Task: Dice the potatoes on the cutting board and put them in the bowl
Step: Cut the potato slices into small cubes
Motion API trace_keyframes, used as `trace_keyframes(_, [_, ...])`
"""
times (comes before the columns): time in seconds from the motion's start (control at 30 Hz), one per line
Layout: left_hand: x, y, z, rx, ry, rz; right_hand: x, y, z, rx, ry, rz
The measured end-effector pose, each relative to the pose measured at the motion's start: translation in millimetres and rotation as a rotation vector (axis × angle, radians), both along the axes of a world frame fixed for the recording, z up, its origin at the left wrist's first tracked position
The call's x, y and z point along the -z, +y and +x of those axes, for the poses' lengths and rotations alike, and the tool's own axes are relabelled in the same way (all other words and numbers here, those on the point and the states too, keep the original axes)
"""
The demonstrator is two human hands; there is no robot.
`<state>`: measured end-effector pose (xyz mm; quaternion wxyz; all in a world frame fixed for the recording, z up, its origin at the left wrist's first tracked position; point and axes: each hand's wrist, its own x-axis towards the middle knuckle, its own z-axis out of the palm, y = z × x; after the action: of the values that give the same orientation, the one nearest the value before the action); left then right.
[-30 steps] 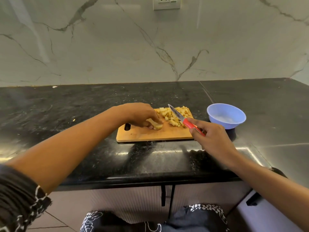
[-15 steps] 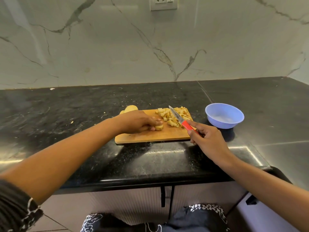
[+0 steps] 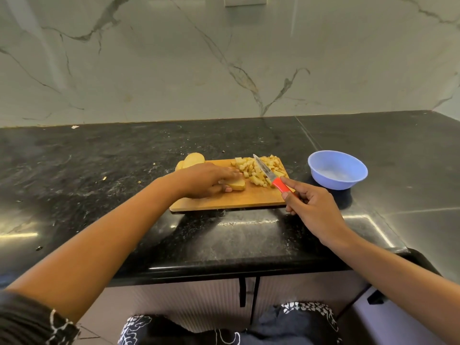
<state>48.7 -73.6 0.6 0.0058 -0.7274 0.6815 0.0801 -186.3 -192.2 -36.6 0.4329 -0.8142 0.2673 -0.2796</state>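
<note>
On the rectangular wooden cutting board (image 3: 224, 202), the left hand (image 3: 206, 179) pinches a pale peeled potato piece (image 3: 237, 185) between fingers and thumb. The right hand (image 3: 313, 207) curls round a red-handled knife (image 3: 270, 173), blade over heaped yellow potato dice (image 3: 251, 170). A light-blue plastic bowl (image 3: 336, 184) stands just right.

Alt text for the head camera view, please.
A person's left hand holds a potato piece on a wooden cutting board while the right hand holds a red-handled knife, its blade over a pile of diced potato. A blue bowl stands on the black counter to the board's right, with no potato in it.
</note>
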Motion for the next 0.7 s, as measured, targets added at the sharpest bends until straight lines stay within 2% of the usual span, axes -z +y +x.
trace_keyframes(0.6, [7, 10, -5, -0.002, -0.127, -0.032, 1, -2, 2, -0.027, 0.027, 0.001])
trace_keyframes(0.7, [5, 12, -2, -0.008, -0.087, -0.044, 1, -1, 2, -0.040, 0.041, -0.018])
